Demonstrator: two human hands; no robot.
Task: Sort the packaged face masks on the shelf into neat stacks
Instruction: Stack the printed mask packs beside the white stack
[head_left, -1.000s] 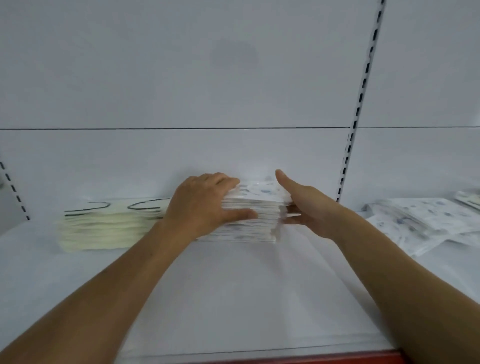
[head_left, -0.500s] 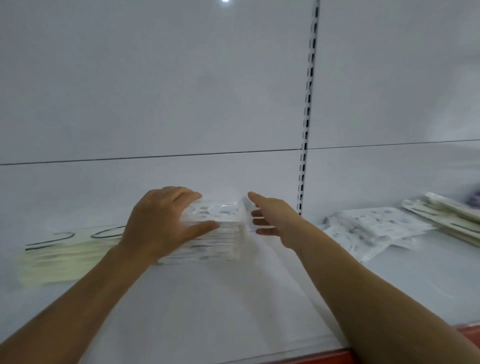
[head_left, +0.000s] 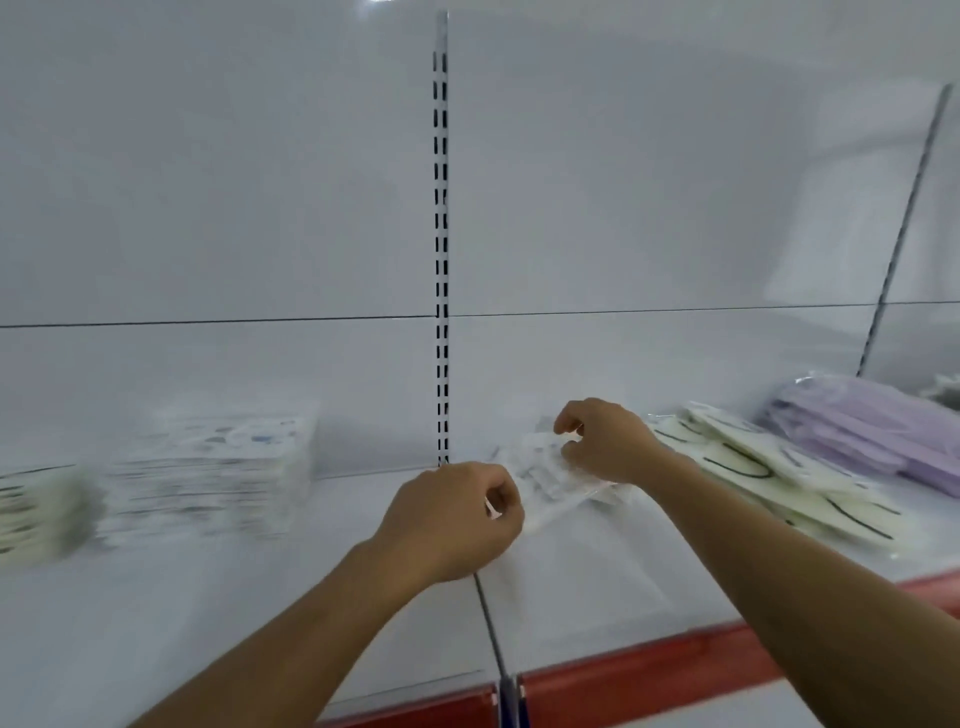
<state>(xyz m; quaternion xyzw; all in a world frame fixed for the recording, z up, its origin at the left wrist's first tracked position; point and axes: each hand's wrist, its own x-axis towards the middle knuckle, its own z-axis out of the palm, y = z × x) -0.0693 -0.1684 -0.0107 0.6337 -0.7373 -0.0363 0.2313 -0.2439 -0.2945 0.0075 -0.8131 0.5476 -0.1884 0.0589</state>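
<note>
- Bare shelf (head_left: 260, 597) is left open in front of the printed stack (head_left: 208, 467) and the cream stack (head_left: 36, 509).
- A free gap is seen between the printed stack and the slotted upright (head_left: 441, 260).
- The right bay is crowded by loose packets (head_left: 561, 483), a cream heap (head_left: 753, 467) and purple packs (head_left: 872, 431); only its front strip is passable.

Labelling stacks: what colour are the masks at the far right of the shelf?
Pale purple masks; head view, the only one.
</note>
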